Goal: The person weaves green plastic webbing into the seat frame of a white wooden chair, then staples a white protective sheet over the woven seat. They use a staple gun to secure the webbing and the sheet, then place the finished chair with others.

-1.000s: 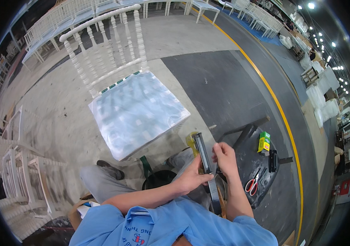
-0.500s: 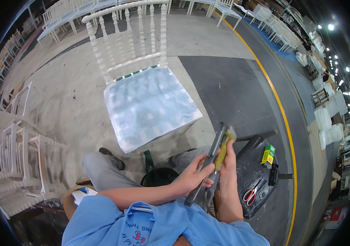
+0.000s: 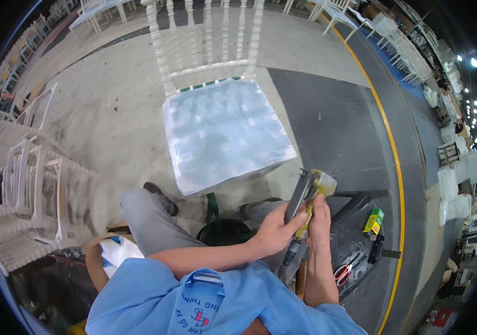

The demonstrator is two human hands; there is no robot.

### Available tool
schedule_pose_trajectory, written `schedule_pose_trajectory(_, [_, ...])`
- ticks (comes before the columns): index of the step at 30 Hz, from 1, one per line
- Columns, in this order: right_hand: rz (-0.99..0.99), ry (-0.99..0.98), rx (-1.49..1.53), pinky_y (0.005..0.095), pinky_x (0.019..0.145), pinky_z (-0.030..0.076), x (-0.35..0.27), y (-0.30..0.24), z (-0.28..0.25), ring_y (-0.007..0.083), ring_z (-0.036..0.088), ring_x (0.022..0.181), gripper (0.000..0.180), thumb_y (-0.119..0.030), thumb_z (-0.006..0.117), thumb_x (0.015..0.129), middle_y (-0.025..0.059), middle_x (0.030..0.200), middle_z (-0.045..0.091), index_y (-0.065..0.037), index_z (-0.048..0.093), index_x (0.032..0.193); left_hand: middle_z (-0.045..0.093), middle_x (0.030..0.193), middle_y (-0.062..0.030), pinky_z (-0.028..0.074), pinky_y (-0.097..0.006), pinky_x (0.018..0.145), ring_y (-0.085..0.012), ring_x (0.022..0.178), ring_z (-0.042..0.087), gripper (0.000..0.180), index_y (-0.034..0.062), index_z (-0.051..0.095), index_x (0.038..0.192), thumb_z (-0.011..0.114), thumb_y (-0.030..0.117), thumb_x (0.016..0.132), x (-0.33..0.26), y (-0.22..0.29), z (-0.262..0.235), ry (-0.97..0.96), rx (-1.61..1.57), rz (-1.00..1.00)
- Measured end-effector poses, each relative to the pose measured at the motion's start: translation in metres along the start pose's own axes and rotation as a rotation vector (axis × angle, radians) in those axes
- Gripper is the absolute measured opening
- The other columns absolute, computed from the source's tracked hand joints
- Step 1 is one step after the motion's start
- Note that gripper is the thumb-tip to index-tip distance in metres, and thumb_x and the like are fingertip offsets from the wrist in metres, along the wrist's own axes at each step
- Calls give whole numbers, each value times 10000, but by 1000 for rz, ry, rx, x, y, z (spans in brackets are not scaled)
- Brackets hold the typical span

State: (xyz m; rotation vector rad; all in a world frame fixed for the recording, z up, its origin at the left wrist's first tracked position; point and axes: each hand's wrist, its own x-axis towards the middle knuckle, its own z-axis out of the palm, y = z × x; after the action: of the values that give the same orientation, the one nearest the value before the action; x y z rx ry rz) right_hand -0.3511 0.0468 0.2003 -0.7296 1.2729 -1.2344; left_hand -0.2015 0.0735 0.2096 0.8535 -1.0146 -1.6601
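Note:
Both my hands are closed around a pneumatic staple gun (image 3: 323, 182) with a yellowish body and a long dark grey magazine, held in front of my chest. My left hand (image 3: 276, 228) grips the magazine side. Fingers of my right hand (image 3: 320, 219) wrap the yellow body from the other side. A dark hose fitting (image 3: 291, 252) hangs below the hands. Beyond them stands a white chair with turned back spindles (image 3: 209, 33). Its seat (image 3: 224, 129) is covered with thin, pale blue-white sheeting, and green strips show along the back edge.
To my right, a dark bench (image 3: 356, 262) bears red-handled scissors (image 3: 343, 273), a green and yellow box (image 3: 373, 221) and a black tool (image 3: 376, 249). Unfinished chair frames (image 3: 37, 190) stack at left. A dark bucket-like container (image 3: 224, 231) sits between my legs.
The staple gun has turned and the magazine now lies closer to its body, its lower end raised. My left hand has shifted up with it. The view has swung slightly left.

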Motion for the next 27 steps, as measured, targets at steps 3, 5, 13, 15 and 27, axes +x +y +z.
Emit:
schedule_pose_trajectory(3, [-73,35,-58,275,617,525,-3,0,9,123,631,690,386,-440,604,1061,45,818,651,-54,612,1057,577,1006,6,481,-273,763,-70,846,522,228,23,561,1251,556,191,1097,4,-5,-8,-22,-121,4])
schedule_pose_trajectory(5, [-139,-59,-112,300,595,546,1,-2,-9,136,640,661,376,-421,622,1053,62,818,654,-46,602,1060,566,968,9,484,-286,753,-83,827,514,204,28,550,1221,531,196,1107,12,-2,-14,-116,-169,24])
schedule_pose_trajectory(13, [62,-339,-67,382,569,552,32,-67,-1,236,648,621,452,-319,821,902,112,781,651,1,622,1151,669,985,-44,554,-332,829,-164,899,654,477,56,538,1377,627,392,1050,-10,-30,-113,74,-203,-360])
schedule_pose_trajectory(15, [51,-315,-158,360,573,539,35,-66,-11,215,635,618,434,-336,823,904,98,772,643,-37,629,1151,618,1178,-147,570,-476,897,-304,1031,659,831,55,455,1439,699,653,917,-31,-52,-166,495,-342,-730])
schedule_pose_trajectory(27, [152,-250,-541,294,495,476,83,-28,45,139,600,567,220,-166,709,997,57,920,683,2,643,1124,626,847,-45,595,-399,607,-203,643,644,225,38,608,1080,698,230,1006,-25,-73,-260,1002,-389,-515])
